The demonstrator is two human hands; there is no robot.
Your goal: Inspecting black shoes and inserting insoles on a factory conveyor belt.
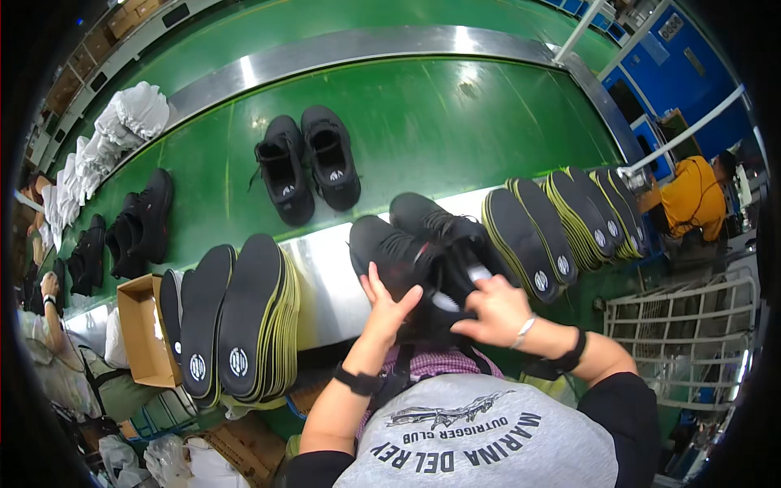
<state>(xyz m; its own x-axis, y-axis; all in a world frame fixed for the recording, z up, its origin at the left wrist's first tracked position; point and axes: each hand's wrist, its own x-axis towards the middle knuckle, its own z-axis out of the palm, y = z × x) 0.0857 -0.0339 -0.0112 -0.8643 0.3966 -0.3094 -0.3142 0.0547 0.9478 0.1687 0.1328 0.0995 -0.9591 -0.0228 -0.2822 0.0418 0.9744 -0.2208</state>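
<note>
In front of me a pair of black lace-up shoes rests at the belt's near edge, toes pointing away. My left hand (385,307) lies against the side of the left shoe (382,248), its fingers spread and its thumb held out. My right hand (498,313) is closed at the heel opening of the right shoe (425,218), fingers curled over the rim; motion blurs them a little. White marks of insoles show inside both shoes. Stacks of black insoles with yellow-green edges stand either side, the left stack (254,317) and the right stack (521,240).
Another black shoe pair (329,159) stands on the green conveyor belt (455,122). More black shoes (146,224) are at the left, near an open cardboard box (148,329). White wrapped bundles (134,114) line the far left edge. A person in orange (693,199) is at the right, beyond a white wire rack (691,337).
</note>
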